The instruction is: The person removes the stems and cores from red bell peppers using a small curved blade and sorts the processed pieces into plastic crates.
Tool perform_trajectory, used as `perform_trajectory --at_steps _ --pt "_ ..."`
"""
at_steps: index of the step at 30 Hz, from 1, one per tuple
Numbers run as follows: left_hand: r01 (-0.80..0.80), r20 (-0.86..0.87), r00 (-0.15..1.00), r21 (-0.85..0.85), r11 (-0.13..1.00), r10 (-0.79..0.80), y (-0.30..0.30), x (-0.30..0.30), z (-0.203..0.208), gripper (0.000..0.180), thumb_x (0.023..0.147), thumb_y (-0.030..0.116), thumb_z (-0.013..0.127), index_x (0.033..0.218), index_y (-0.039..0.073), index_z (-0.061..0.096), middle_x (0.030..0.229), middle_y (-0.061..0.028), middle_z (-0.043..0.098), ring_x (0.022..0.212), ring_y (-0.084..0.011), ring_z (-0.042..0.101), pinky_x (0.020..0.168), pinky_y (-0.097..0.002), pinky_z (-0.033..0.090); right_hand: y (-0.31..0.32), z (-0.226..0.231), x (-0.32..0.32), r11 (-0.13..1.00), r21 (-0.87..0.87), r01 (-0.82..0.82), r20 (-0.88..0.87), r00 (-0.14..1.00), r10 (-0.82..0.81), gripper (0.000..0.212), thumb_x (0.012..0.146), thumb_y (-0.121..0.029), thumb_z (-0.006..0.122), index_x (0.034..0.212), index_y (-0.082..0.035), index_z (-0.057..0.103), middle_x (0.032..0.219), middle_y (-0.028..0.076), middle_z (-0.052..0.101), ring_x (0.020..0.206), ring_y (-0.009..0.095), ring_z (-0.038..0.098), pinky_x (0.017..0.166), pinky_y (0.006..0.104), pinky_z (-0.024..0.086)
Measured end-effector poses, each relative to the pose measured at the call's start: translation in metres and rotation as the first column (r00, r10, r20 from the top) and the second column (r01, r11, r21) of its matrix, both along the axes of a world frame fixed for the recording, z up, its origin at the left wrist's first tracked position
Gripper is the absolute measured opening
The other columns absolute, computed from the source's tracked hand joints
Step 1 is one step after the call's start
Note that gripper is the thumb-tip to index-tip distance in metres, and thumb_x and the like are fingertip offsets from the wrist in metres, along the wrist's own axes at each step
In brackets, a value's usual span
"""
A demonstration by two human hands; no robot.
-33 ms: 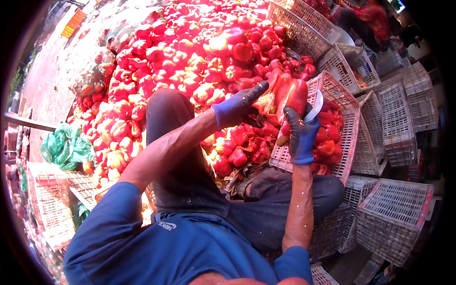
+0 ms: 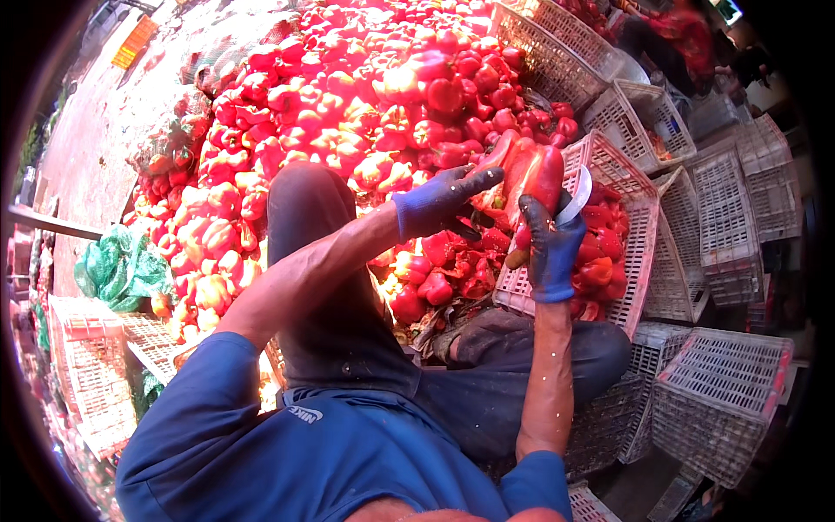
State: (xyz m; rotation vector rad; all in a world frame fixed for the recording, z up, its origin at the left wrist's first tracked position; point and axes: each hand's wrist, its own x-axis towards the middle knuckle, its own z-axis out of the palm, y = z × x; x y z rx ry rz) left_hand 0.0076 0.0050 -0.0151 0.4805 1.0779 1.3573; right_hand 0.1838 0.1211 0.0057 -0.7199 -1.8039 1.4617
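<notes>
A red bell pepper (image 2: 541,178), split open, is held up over the near side of a crate. My right hand (image 2: 553,252), in a blue and black glove, grips it from below together with a knife (image 2: 577,197). The curved pale blade sticks up beside the pepper, and a brownish handle end shows under my fingers. My left hand (image 2: 445,204), gloved alike, is at the pepper's left side, thumb stretched out toward it and fingers apart below. Whether the thumb touches it is hard to tell. Cut red peppers (image 2: 600,252) fill the crate (image 2: 641,252) beyond my right hand.
A big heap of red peppers (image 2: 348,113) spreads ahead of my knees. Plastic crates (image 2: 722,391) stand stacked along the right, more (image 2: 87,374) at the left. Green netting (image 2: 123,270) lies left of the heap. Another person (image 2: 670,43) is at the far right.
My left thumb has shifted slightly across the open side of the pepper, covering the pale seed core seen before. The pepper tilts a little; my right hand stays in place.
</notes>
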Motion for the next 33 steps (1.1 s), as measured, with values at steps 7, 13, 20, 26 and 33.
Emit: perform_trajectory --at_steps 7,13,20,26,33 --pt "-0.341 -0.469 0.820 0.059 0.938 0.328 0.016 -0.007 -0.021 0.057 0.088 0.034 0.080 0.131 0.001 0.064 0.106 -0.0141 0.074 0.085 -0.0257 0.074 0.069 -0.0366 0.060 -0.010 -0.011 -0.002 0.964 0.265 -0.027 0.069 0.998 0.008 0.026 0.086 -0.006 0.083 0.107 0.002 0.071 0.094 0.008 0.074 0.082 0.013 0.066 0.075 0.0313 0.055" --pt "-0.445 -0.385 0.811 0.080 0.892 0.440 0.010 -0.047 -0.035 0.056 0.085 0.026 0.082 0.133 0.004 0.064 0.105 -0.0139 0.072 0.077 -0.0188 0.070 0.058 -0.0322 0.055 0.027 0.027 0.030 0.891 0.372 0.259 0.045 0.954 -0.296 0.033 0.085 -0.013 0.085 0.110 0.003 0.071 0.097 0.011 0.075 0.082 0.018 0.069 0.075 0.0347 0.056" --pt "-0.161 -0.259 0.947 0.121 0.980 0.188 0.012 -0.014 -0.021 0.065 0.087 0.019 0.083 0.144 0.002 0.057 0.116 -0.0073 0.072 0.085 -0.0083 0.067 0.063 -0.0220 0.053 0.081 0.038 0.084 0.651 0.674 0.348 0.158 0.793 -0.588 0.069 0.084 -0.032 0.089 0.136 0.004 0.061 0.122 0.019 0.071 0.095 0.027 0.073 0.081 0.0407 0.058" --pt "0.003 -0.474 0.863 0.353 0.936 0.176 0.017 0.010 -0.001 0.080 0.088 0.016 0.084 0.156 0.002 0.044 0.144 -0.0100 0.060 0.126 -0.0128 0.056 0.104 -0.0327 0.051 0.023 0.008 0.017 0.935 0.355 -0.014 0.117 0.993 -0.030 0.050 0.087 -0.007 0.085 0.131 0.003 0.065 0.122 0.011 0.069 0.105 0.017 0.066 0.091 0.0301 0.056" --pt "0.003 -0.277 0.950 0.475 0.880 0.146 0.005 0.006 0.033 0.085 0.089 0.008 0.079 0.162 0.006 0.035 0.156 -0.0135 0.051 0.137 -0.0190 0.054 0.109 -0.0344 0.050 0.025 -0.002 0.011 0.945 -0.325 0.027 -0.171 0.981 -0.087 0.035 0.088 -0.003 0.080 0.121 -0.001 0.069 0.108 0.004 0.071 0.091 0.011 0.066 0.077 0.0268 0.058"
